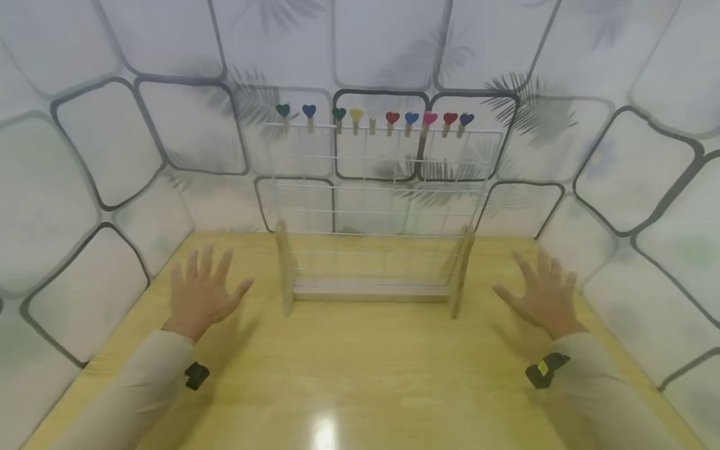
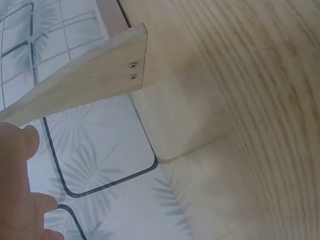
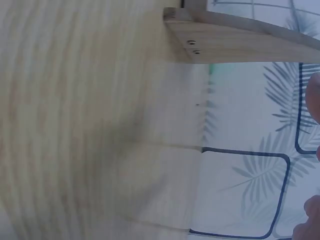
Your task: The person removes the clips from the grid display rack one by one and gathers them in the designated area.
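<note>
A white wire grid rack (image 1: pixel 382 212) on a wooden stand (image 1: pixel 371 292) stands in the middle of the table. Along its top wire sits a row of small wooden clothespins, most topped with coloured hearts, among them a yellow heart clothespin (image 1: pixel 356 117) and a pink heart clothespin (image 1: pixel 430 120). One plain clothespin (image 1: pixel 372 127) shows no heart. Left of the stand, my left hand (image 1: pixel 204 294) is spread with nothing in it. On the other side my right hand (image 1: pixel 542 297) has its fingers apart and holds nothing. Both wrist views show the stand's screwed wooden side leg (image 2: pixel 107 70) near the hand.
The pale wooden table (image 1: pixel 371 369) runs back to a wall (image 1: pixel 382 37) patterned with dark rounded outlines and leaves. Similar patterned panels enclose the left and right sides. Each wrist carries a small black device, the left one (image 1: pixel 197 375) and the right one (image 1: pixel 547 370).
</note>
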The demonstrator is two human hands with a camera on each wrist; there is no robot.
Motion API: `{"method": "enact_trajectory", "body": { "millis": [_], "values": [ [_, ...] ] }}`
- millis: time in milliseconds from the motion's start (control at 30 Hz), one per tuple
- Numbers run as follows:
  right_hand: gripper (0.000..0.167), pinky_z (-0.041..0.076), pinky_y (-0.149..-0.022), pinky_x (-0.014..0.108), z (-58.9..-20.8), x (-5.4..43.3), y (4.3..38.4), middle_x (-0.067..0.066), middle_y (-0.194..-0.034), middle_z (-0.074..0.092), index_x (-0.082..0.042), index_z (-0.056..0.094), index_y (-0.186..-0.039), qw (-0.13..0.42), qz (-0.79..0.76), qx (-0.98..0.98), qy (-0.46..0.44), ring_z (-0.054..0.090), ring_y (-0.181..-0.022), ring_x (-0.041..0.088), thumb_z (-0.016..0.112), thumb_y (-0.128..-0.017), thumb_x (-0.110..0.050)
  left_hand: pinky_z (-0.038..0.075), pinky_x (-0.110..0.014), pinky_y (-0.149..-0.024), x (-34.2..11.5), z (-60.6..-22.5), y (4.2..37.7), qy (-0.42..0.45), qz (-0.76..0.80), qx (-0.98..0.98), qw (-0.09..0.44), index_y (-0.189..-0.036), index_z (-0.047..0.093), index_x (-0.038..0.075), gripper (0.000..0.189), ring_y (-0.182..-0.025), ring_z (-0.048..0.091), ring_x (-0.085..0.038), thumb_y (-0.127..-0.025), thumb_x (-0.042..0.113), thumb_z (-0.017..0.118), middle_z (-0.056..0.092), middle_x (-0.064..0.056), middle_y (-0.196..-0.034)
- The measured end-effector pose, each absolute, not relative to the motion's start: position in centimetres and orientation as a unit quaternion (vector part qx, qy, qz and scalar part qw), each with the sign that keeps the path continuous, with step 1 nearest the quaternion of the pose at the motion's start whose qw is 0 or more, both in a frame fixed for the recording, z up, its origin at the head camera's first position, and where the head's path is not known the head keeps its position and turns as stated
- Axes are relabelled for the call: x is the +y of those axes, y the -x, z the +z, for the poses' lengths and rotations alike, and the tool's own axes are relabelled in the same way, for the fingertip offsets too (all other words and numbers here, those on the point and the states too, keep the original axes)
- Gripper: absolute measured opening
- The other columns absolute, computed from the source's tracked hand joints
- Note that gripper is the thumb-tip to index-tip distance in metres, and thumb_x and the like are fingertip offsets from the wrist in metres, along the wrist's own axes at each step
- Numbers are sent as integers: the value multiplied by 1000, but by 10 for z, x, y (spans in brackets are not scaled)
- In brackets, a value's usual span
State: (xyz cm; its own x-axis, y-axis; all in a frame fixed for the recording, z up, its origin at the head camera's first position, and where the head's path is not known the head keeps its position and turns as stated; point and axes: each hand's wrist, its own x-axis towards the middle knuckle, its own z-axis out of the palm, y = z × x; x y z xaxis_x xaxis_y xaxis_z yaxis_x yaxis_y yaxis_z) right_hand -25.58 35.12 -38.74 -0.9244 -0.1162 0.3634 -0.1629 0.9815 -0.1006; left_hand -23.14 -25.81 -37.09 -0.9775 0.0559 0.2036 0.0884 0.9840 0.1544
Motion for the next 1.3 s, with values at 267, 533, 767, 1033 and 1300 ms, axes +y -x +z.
{"method": "enact_trajectory", "body": {
  "millis": [267, 533, 767, 1033, 1300],
  "values": [
    [76, 24, -97, 75, -362, 342, 259, 41, -141, 29, 5, 27, -147, 202, 202, -949, -136, 29, -124, 61, 61, -93, -37, 0, -73, -106, -255, -357, 232, 48, -113, -987, 102, -151, 21, 1, 84, -136, 2, -58, -97, 65, 29, 6, -35, -153],
    [58, 45, -88, 64, -320, 325, 247, 33, -124, 56, 2, 30, -145, 149, 348, -923, -74, 56, -109, 50, 39, -104, -38, 21, -69, -106, -244, -340, 243, 116, -287, -949, 54, -151, 14, -6, 75, -133, 22, -58, -104, 51, 24, 20, -37, -149],
    [40, 53, -69, 18, -285, 299, 254, 27, -105, 65, 7, 52, -122, 182, 398, -889, -136, 65, -80, 4, 44, -104, -28, 45, -46, -101, -237, -311, 246, 159, -508, -846, 46, -148, 26, -7, 67, -125, 44, -49, -106, 44, 17, 38, -34, -142],
    [40, 55, -74, 23, -239, 267, 260, 29, -108, 63, 9, 52, -121, 137, 427, -869, -209, 65, -82, 4, 39, -106, -25, 50, -24, -93, -224, -287, 262, 182, -647, -737, 67, -145, 26, -12, 82, -122, 54, -26, -100, 56, 21, 36, -36, -142],
    [52, 55, -81, 28, -197, 242, 269, 29, -119, 59, 9, 49, -128, 97, 450, -854, -243, 66, -91, 14, 31, -107, -35, 23, -50, -115, -200, -279, 286, 168, -664, -728, 41, -151, 15, -4, 65, -139, 24, -43, -106, 42, 16, 24, -32, -151]
  ]
}}
